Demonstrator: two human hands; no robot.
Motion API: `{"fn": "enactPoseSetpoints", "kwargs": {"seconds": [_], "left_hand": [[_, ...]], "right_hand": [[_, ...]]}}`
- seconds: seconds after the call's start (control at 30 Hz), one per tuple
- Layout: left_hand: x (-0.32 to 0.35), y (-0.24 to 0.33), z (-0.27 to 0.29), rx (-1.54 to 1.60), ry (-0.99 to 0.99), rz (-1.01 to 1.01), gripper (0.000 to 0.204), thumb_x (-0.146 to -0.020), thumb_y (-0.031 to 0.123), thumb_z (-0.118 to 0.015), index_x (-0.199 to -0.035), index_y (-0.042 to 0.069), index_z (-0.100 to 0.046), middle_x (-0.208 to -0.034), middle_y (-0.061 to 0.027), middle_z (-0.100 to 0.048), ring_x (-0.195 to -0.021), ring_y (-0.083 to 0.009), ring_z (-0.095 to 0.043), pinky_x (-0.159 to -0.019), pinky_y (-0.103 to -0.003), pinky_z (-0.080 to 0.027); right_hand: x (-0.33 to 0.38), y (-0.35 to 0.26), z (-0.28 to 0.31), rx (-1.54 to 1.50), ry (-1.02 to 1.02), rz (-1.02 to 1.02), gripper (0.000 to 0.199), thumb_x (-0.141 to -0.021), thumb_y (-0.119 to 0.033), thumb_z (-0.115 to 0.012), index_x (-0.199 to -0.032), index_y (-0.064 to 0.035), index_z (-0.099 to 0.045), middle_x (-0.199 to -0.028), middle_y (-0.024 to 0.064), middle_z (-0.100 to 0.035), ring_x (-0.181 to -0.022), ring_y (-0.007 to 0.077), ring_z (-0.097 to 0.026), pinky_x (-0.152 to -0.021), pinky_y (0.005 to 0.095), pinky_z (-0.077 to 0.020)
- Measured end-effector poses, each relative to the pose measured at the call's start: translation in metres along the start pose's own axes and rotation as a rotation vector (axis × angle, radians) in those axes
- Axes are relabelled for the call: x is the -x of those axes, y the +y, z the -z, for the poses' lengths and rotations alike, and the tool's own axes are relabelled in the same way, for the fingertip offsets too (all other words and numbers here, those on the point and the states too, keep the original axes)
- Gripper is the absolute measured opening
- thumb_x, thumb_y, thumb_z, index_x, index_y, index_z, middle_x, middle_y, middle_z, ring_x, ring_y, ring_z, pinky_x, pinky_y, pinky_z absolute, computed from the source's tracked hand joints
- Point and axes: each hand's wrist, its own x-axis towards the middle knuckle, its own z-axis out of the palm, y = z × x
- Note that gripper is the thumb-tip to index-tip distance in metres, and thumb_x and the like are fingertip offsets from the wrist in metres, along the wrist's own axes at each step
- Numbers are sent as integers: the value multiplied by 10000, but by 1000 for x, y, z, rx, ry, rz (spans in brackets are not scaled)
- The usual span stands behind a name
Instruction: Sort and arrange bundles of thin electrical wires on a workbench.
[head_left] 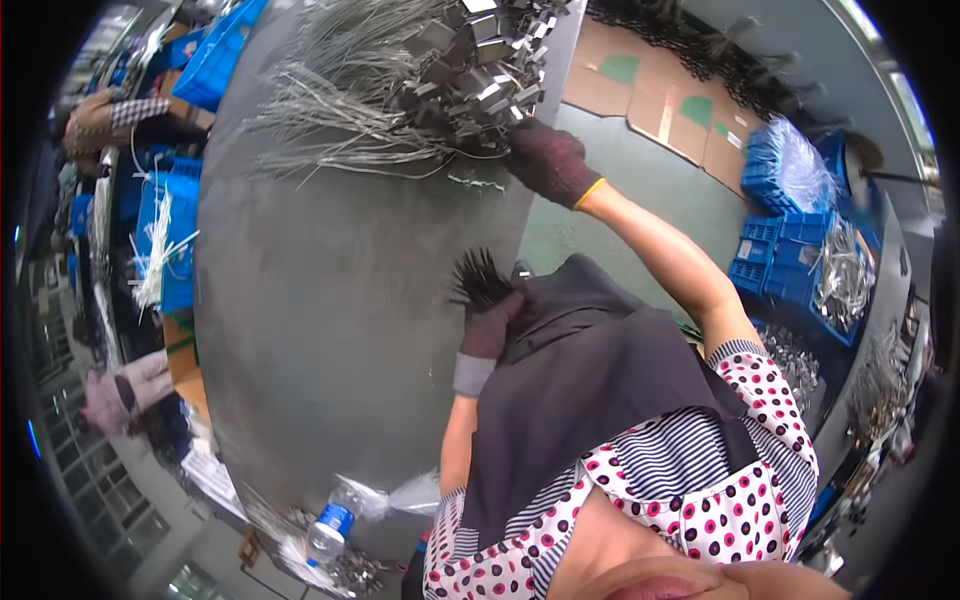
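My left hand [488, 325], in a dark glove with a grey cuff, is held close to my dark apron at the table's edge. It is shut on a fan of thin black strips [478, 277]. My right hand [548, 160] wears a dark glove with a yellow cuff. It reaches out to the near edge of a big heap of shiny metal parts with long silver wires [430, 80] at the far end of the grey table [320, 300]. Its fingertips are buried among the parts, so its grip is hidden.
A plastic bottle [335, 520] and a clear bag [400, 495] lie at the table's near corner. Blue crates [215, 60] stand to the left, and more blue crates [790, 250] of metal parts to the right. Flat cardboard [650, 90] covers the floor. Other people [100, 115] work at left.
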Motion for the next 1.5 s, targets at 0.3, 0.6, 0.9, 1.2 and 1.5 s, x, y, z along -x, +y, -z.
{"fn": "enactPoseSetpoints", "kwargs": {"seconds": [0.3, 0.6, 0.9, 1.2, 1.5], "left_hand": [[-77, 46, -35, -157, 274, -310, 356, -907, 117, -642, -1237, -5, -590, -1145, -120, -681, -1100, -201, -619, -972, -335, -494], [-162, -8, -30, 1215, -9, -107, 199, -922, 208, -610, -1020, 38, -642, -980, -118, -682, -924, -287, -670, -942, -552, -525], [-127, 41, -35, 1097, 237, -325, 209, -910, 231, -654, -992, 39, -644, -985, -121, -672, -894, -294, -662, -876, -527, -558], [-87, 20, -25, 1038, 337, -395, 276, -932, 217, -638, -1196, 186, -562, -1046, -130, -644, -947, -337, -630, -891, -605, -519], [-55, -6, 9, 1048, 398, -432, 295, -937, 194, -644, -1211, 121, -565, -1070, -157, -645, -859, -319, -663, -850, -543, -570]], "right_hand": [[76, 75, 13, -824, -367, -317, 275, -875, -149, -640, -1116, -22, -676, -908, 80, -712, -720, 143, -641, -653, 306, -546], [280, 182, 52, -567, -564, -959, 182, -770, -193, -765, -751, -22, -706, -583, 10, -573, -470, 86, -479, -426, 253, -383], [379, 220, 69, -653, -286, -1108, 215, -755, -193, -787, -656, -72, -638, -553, -17, -519, -469, 80, -449, -424, 251, -354], [356, 235, 70, -693, -387, -1067, 201, -769, -204, -775, -702, -69, -641, -567, -12, -532, -452, 92, -456, -418, 249, -368], [319, 226, 67, -636, -482, -970, 213, -772, -212, -773, -692, -65, -641, -556, -7, -515, -453, 91, -437, -414, 255, -337]]}}
